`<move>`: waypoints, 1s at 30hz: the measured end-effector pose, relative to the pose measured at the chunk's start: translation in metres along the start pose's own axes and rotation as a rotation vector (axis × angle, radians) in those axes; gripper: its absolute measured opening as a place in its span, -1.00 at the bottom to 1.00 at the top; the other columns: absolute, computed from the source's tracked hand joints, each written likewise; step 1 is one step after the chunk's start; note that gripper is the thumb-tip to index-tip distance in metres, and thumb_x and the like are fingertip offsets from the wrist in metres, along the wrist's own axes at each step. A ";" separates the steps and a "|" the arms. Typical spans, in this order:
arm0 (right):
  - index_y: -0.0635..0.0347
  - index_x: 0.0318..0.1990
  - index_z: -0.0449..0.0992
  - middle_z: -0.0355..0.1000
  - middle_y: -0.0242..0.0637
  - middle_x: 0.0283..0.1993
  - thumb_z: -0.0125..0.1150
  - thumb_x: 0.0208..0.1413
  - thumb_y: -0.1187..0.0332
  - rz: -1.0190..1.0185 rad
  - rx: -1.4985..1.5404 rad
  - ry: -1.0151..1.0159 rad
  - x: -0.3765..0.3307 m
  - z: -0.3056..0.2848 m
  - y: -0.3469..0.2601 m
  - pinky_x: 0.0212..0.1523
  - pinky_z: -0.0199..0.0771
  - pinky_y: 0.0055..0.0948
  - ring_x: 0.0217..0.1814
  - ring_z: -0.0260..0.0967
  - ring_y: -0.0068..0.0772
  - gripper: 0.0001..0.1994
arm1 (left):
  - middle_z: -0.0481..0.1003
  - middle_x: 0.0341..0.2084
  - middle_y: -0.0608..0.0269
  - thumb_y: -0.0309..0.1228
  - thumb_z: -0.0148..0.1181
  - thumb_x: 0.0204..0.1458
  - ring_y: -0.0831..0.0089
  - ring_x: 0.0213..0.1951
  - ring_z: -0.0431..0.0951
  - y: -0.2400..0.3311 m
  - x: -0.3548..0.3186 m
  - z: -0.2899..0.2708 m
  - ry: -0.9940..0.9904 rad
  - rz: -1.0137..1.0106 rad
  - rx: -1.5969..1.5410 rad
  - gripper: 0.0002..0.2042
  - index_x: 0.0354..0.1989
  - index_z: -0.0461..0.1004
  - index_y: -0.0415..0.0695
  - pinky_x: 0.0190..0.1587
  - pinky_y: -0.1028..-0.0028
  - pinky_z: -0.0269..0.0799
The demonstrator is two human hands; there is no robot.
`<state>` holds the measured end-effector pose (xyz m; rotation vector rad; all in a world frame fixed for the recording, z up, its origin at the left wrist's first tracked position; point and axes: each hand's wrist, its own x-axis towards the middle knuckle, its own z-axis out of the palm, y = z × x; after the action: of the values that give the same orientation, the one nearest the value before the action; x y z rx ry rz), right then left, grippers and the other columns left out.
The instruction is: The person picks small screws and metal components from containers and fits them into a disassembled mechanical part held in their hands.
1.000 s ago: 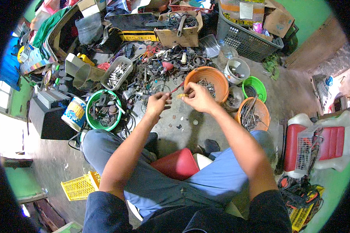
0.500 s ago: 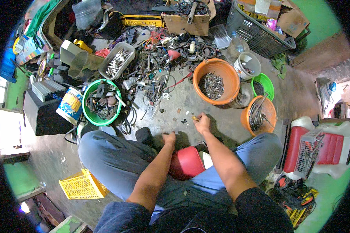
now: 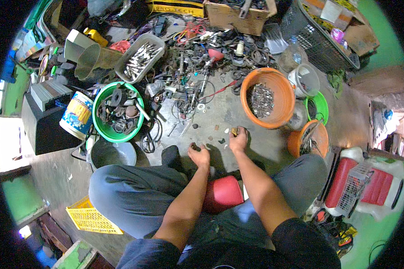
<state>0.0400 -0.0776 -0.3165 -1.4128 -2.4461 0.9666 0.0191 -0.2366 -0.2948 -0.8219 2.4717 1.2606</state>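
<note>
Between my knees, my right hand (image 3: 239, 141) pinches a small brass-coloured metal piece (image 3: 234, 131) just above the floor. To its left, my left hand (image 3: 199, 156) is turned partly palm-up with curled fingers. Something small and dark shows at its fingertips, too small to name. Several little scraps lie on the concrete near the hands, among them a dark chip (image 3: 221, 141) and a tan square (image 3: 217, 127). A red container (image 3: 224, 193) sits between my legs below my forearms, partly hidden by the right one.
An orange bucket (image 3: 284, 96) of small metal parts stands ahead right, beside a smaller orange bucket (image 3: 319, 136). At left is a green basin (image 3: 140, 117) of dark parts. A grey tray (image 3: 155, 48) and a heap of scrap (image 3: 197, 58) lie farther off. A yellow crate (image 3: 94, 219) stands at lower left.
My left hand has moved forward and turned its fingers upward. My right hand still pinches the brass-coloured piece, now more upright. The whole view has shifted slightly.
</note>
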 end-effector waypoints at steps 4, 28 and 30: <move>0.30 0.02 0.48 0.42 -0.04 -0.12 0.45 -0.09 0.40 -0.076 0.035 0.008 0.009 0.032 0.015 0.02 0.41 -0.16 -0.06 0.39 -0.07 -0.53 | 0.42 0.03 -0.10 -0.45 0.25 0.03 0.01 0.11 0.40 0.013 0.009 0.002 -0.030 -0.044 -0.131 -0.52 0.16 0.36 -0.27 0.21 0.19 0.26; 0.42 0.06 0.49 0.55 -0.02 0.01 0.36 0.11 0.41 -0.107 0.475 -0.248 0.050 0.088 -0.151 0.12 0.44 -0.31 0.05 0.51 -0.25 -0.60 | 0.42 0.14 -0.04 -0.46 0.01 0.26 0.24 0.09 0.45 0.080 0.118 0.015 -0.059 -0.145 -0.926 -0.64 0.21 0.37 -0.29 0.17 0.30 0.34; 0.41 0.05 0.50 0.55 -0.03 0.01 0.36 0.11 0.39 -0.093 0.397 -0.221 0.054 0.091 -0.153 0.12 0.44 -0.30 0.04 0.51 -0.25 -0.61 | 0.42 0.13 -0.05 -0.44 0.02 0.25 0.18 0.12 0.43 0.081 0.124 0.013 0.015 -0.046 -0.670 -0.66 0.16 0.41 -0.29 0.20 0.27 0.30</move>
<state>-0.1385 -0.1274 -0.3050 -1.1005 -2.2597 1.5502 -0.1296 -0.2349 -0.3051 -1.0162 2.0150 2.1060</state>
